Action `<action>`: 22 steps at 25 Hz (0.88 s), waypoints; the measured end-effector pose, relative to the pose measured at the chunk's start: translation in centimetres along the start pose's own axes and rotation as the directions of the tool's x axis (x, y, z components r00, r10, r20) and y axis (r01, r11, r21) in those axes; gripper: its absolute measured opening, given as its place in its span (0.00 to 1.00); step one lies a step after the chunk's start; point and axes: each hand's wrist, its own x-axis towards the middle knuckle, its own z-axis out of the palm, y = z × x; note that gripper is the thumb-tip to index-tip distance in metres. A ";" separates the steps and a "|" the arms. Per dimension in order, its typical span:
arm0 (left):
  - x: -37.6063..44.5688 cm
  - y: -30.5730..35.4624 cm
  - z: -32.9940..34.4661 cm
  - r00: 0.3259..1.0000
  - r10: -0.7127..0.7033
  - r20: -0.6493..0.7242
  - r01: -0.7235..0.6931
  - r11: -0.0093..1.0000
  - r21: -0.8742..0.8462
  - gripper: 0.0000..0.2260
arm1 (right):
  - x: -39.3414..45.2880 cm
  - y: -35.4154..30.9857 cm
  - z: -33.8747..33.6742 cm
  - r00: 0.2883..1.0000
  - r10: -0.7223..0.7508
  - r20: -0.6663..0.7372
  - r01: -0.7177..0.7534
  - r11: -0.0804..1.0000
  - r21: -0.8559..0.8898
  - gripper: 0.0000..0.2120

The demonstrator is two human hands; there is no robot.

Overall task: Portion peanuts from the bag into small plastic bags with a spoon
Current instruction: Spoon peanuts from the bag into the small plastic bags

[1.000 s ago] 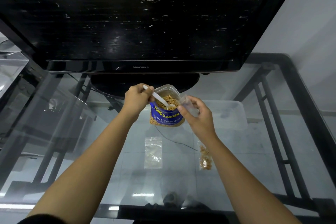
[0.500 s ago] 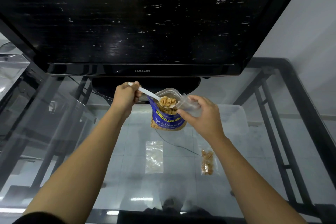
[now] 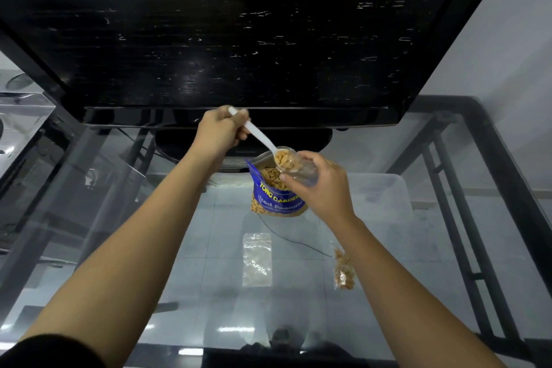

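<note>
A blue peanut bag (image 3: 276, 199) stands open on the glass table (image 3: 185, 272), peanuts showing in its mouth. My left hand (image 3: 221, 133) grips the handle of a white plastic spoon (image 3: 259, 136). The spoon's bowl carries peanuts and sits at the mouth of a small clear plastic bag (image 3: 300, 169). My right hand (image 3: 324, 185) holds that small bag just above the peanut bag's right side. An empty small bag (image 3: 257, 258) lies flat on the glass nearer me. A small bag filled with peanuts (image 3: 343, 272) lies to its right, partly behind my right forearm.
A large black television (image 3: 239, 33) on its stand (image 3: 242, 140) fills the back, close behind my hands. A clear plastic lidded container (image 3: 385, 194) sits right of the peanut bag. A thin dark cable (image 3: 292, 240) runs across the glass. Black table frame bars (image 3: 460, 218) run along the right.
My left hand lifted the loaded spoon out of the peanut bag and carried it right to the small bag's mouth. My right hand raised the small bag toward the spoon.
</note>
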 end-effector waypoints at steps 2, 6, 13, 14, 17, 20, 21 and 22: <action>-1.0 2.4 0.9 0.982 0.180 0.063 -0.190 0.956 0.222 0.09 | -0.4 -0.2 0.6 0.997 0.061 -0.053 -0.052 0.988 0.143 0.22; -4.0 7.2 2.0 0.857 0.463 0.225 -0.511 0.712 0.481 0.10 | -0.9 -1.2 1.2 0.975 0.167 -0.148 -0.088 0.896 0.434 0.22; -2.5 7.1 -0.9 0.800 0.577 -0.164 -0.469 0.772 0.428 0.13 | -1.2 -1.1 0.6 0.964 0.208 -0.163 -0.102 0.862 0.496 0.20; -2.1 5.4 -0.9 0.832 0.530 -0.164 -0.426 0.800 0.423 0.13 | -1.4 -0.8 0.4 0.963 0.218 -0.157 -0.113 0.858 0.501 0.20; -2.9 -0.7 1.1 0.905 0.385 0.178 -0.414 0.706 0.575 0.11 | -2.1 0.1 0.0 0.972 0.215 -0.098 -0.145 0.870 0.471 0.23; -3.3 -4.6 2.5 0.933 0.297 0.202 -0.359 0.744 0.564 0.10 | -2.0 0.6 0.1 0.975 0.218 -0.034 -0.179 0.872 0.457 0.21; -2.8 -5.2 2.5 0.960 0.255 0.112 -0.274 0.794 0.543 0.11 | -1.9 0.7 0.2 0.975 0.223 -0.024 -0.188 0.869 0.457 0.20; -2.2 -5.5 2.5 0.980 0.200 0.011 -0.177 0.837 0.517 0.11 | -1.9 0.8 0.2 0.973 0.228 -0.018 -0.195 0.867 0.458 0.19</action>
